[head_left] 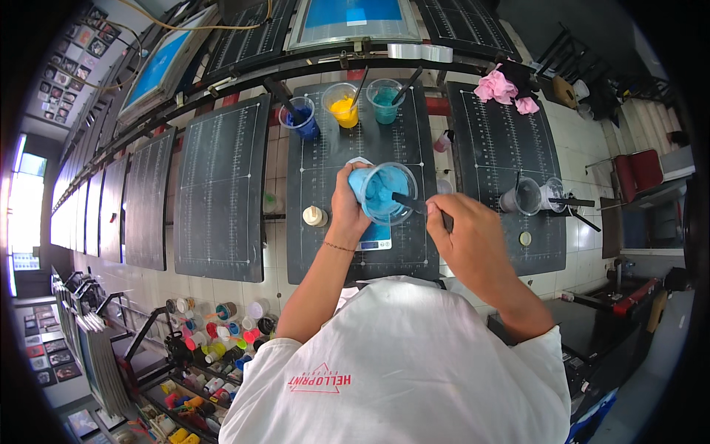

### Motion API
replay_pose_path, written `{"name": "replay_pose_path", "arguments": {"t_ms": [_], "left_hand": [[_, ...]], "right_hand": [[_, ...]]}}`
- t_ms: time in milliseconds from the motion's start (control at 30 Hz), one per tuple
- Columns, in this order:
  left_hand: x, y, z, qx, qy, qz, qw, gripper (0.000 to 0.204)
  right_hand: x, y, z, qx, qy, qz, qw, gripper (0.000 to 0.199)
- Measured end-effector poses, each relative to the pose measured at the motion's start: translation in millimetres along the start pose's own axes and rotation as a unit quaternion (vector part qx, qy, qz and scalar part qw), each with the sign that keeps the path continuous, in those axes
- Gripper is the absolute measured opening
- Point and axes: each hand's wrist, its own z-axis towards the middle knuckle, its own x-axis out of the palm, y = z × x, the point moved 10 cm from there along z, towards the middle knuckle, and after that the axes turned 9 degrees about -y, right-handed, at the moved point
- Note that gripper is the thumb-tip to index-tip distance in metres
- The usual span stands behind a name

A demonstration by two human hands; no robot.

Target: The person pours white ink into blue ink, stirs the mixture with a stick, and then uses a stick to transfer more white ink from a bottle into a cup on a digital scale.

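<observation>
My left hand (347, 201) is wrapped round the side of a clear plastic cup (370, 194) holding light blue paint-like ink (381, 189). The cup is tilted, its mouth turned towards me and to the right. In my right hand (467, 228) is a black spatula (409, 202), its far end dipped in the ink. Below the cup, a small digital scale (376, 243) lies partly hidden on the black board (318, 251). Farther back on that board stand cups of dark blue ink (305, 127), yellow ink (344, 112) and teal ink (386, 107), each with a dark stick in it.
A small cream-coloured jar (315, 216) stands left of the scale. On the right-hand board are crumpled pink cloths (495, 87), clear cups (526, 197) and a small round lid (525, 239). Framed screens (355, 26) lie beyond. Many coloured containers (222, 333) crowd the lower left.
</observation>
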Motion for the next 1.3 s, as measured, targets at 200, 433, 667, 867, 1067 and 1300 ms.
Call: {"name": "replay_pose_path", "arguments": {"t_ms": [200, 433, 667, 867, 1067, 1300], "left_hand": [[1.0, 26.7, 9.9, -0.040, 0.058, -0.063, 0.996, 0.033], [13.8, 41.5, -10.0, -0.153, 0.191, -0.038, 0.969, 0.042], [10.7, 52.9, -21.1, -0.239, 0.203, -0.010, 0.949, 0.039], [9.6, 53.0, -29.6, -0.270, 0.215, 0.019, 0.938, 0.046], [-1.1, 25.7, -8.6, -0.132, 0.039, 0.027, 0.990, 0.034], [-16.3, 18.0, 19.2, -0.013, 0.030, -0.035, 0.999, 0.031]], "right_hand": [[7.9, 14.0, 2.3, 0.016, -0.043, 0.142, 0.989, 0.009], [9.0, 25.6, 9.8, -0.089, 0.119, 0.067, 0.987, 0.007], [11.1, 25.5, 12.9, -0.146, 0.164, 0.039, 0.975, 0.021], [2.6, 46.8, 27.1, -0.256, 0.143, 0.055, 0.954, 0.018], [6.8, 21.5, 23.6, -0.146, 0.042, -0.064, 0.986, 0.007], [15.3, 21.4, 4.0, 0.020, 0.050, 0.107, 0.993, 0.008]]}}
